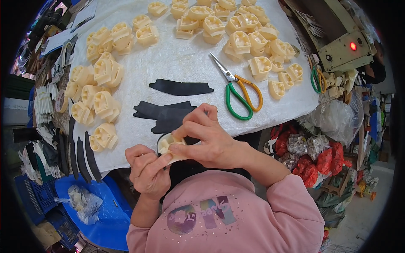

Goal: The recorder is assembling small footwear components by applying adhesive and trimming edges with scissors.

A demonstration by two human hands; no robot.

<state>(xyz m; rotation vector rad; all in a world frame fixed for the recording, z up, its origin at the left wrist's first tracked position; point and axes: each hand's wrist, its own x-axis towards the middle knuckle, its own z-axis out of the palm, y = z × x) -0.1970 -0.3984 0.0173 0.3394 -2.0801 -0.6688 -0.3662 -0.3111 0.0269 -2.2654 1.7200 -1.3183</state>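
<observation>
A cream moulded plastic piece [166,141], hollow and ribbed like a shoe heel, is held just off the table's near edge. Dark material runs along its far rim. My left hand [147,170] pinches it from the left and below. From the right, my right hand [206,141] grips the same piece, thumb and fingers closed on its edge. Beyond them lie several curved black strips [181,87], some overlapping and partly covered by my right hand. To their right, scissors [230,77] with one green and one orange handle rest with blades slightly apart.
Many similar cream pieces [107,71] stand clustered on the white table cover [139,63], left and far. Black strips [81,158] hang over its left edge. A metal box [344,52] with a red light is far right. A blue stool [101,227] stands low left, red bags [310,168] right.
</observation>
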